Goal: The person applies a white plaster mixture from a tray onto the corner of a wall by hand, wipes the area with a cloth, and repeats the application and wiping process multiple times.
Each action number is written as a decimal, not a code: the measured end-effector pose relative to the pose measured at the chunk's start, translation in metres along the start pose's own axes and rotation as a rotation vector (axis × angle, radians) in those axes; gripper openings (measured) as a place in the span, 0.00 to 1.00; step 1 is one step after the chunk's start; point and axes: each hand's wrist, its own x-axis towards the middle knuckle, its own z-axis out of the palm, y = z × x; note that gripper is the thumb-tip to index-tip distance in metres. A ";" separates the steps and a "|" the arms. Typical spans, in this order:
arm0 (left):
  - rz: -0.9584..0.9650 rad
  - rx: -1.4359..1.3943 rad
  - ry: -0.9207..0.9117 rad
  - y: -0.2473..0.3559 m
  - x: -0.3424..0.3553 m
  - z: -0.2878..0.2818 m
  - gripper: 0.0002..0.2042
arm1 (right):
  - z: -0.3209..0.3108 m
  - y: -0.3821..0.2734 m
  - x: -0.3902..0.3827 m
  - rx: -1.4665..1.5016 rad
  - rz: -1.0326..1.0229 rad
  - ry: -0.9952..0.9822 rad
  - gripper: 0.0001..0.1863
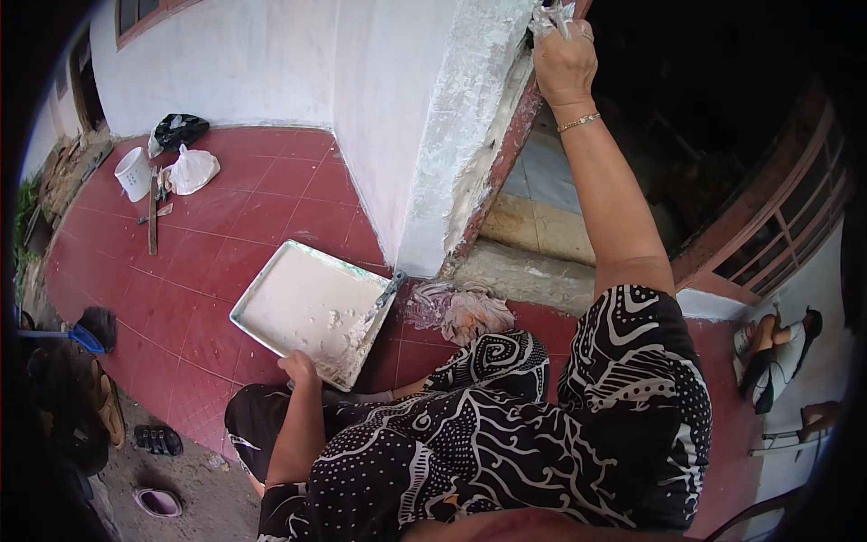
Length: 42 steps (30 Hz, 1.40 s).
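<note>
- While my left hand [300,366] grips the edge of the tray [262,335], that tray sits on the red floor [203,298], holding pale paste [307,289].
- My right hand [566,65] is at the doorframe [518,129]; whether it grips anything, I cannot tell.

Shallow white tray [262,335] lying flat on the red floor [190,289], pale paste [302,280] turning lumpy toward its right edge, crumpled whitish material [549,18] up by the door frame [499,172]!

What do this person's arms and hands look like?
The left hand and right hand wear no gloves. The left sleeve and right sleeve are black with white patterns, ending near the elbows. A thin gold-coloured bracelet circles the right wrist.
</note>
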 end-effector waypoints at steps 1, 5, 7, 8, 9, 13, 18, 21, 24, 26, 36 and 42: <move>-0.003 0.004 0.003 -0.001 0.001 0.000 0.21 | 0.000 -0.001 -0.002 -0.045 0.010 -0.024 0.05; -0.010 0.008 0.014 -0.008 0.009 0.002 0.21 | -0.003 -0.004 -0.011 -0.181 -0.074 -0.036 0.02; -0.023 -0.009 0.004 -0.018 0.018 0.002 0.21 | -0.006 -0.007 -0.014 -0.238 -0.066 -0.110 0.02; -0.034 -0.029 -0.011 -0.024 0.025 0.002 0.21 | -0.009 -0.009 -0.017 -0.227 -0.092 -0.105 0.02; -0.026 -0.054 -0.032 -0.030 0.033 0.003 0.21 | -0.012 -0.011 -0.020 -0.217 -0.119 -0.098 0.03; -0.100 -0.139 -0.141 -0.047 0.062 0.002 0.21 | -0.017 -0.026 -0.028 -0.254 -0.129 -0.196 0.07; 0.013 0.003 -0.027 -0.033 0.036 0.003 0.21 | -0.023 -0.056 -0.034 -0.250 -0.041 -0.484 0.21; -0.039 -0.001 -0.013 -0.014 0.017 0.002 0.22 | -0.026 -0.071 -0.038 -0.218 0.016 -0.600 0.24; -0.010 0.035 -0.008 -0.006 0.009 0.002 0.22 | -0.025 -0.076 -0.040 -0.172 0.049 -0.591 0.22; -0.025 0.032 -0.010 -0.007 0.010 -0.001 0.22 | -0.027 -0.077 -0.047 -0.159 0.081 -0.588 0.22; -0.061 -0.017 -0.029 -0.005 0.010 0.001 0.23 | -0.050 -0.100 -0.067 -0.089 0.036 -0.676 0.17; -0.058 0.057 -0.022 -0.002 0.012 0.000 0.24 | -0.067 -0.108 -0.068 -0.014 0.100 -0.782 0.14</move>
